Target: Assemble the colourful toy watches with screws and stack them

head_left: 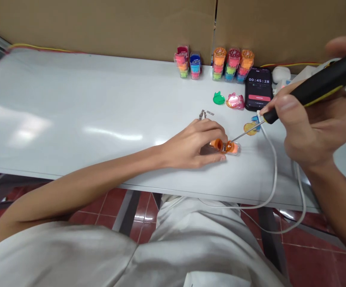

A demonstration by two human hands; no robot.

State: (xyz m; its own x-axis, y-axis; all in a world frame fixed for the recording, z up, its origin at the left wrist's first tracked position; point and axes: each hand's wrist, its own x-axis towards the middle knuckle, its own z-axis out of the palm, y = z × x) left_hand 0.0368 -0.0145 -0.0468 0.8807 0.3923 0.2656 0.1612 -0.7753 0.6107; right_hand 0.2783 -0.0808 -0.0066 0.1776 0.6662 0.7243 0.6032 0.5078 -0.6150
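Observation:
My left hand (201,143) rests on the white table with its fingers closed around a small orange pencil sharpener (229,147) that has a clear plastic body. In my right hand (313,119) is a screwdriver (319,85) with a black and yellow handle. Its thin shaft slants down to the left, and the tip meets the sharpener or stops just beside it; I cannot tell which. Small metal blades (210,113) and sharpener parts lie just beyond my left hand. A round yellow plastic piece (250,128) and a blue piece (257,122) sit under the shaft.
A green lid (219,98) and pink lids (235,101) lie farther back. Several colourful sharpeners (219,63) stand along the cardboard wall. A phone (259,88) with a running timer lies beside a white earbud case (281,74). A white cable (274,175) loops over the table's front edge.

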